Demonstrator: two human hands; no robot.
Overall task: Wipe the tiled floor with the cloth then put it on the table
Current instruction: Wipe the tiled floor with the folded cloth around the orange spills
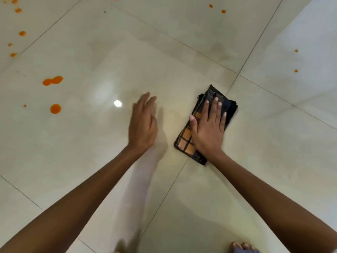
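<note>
A folded checked cloth (186, 141), dark with orange squares, lies flat on the glossy cream tiled floor (182, 52). My right hand (207, 128) presses down on it with fingers spread flat. My left hand (143, 125) hovers just left of the cloth, fingers loosely together, holding nothing. Orange spill drops mark the floor to the left, a double blot (52, 80) and a round spot (55, 108). The table is not in view.
Smaller orange drops sit at the far left (22, 33), the top right (223, 11) and the right side (296, 71). A bright light reflection (117, 103) shines left of my left hand. Toes (240, 246) show at the bottom edge.
</note>
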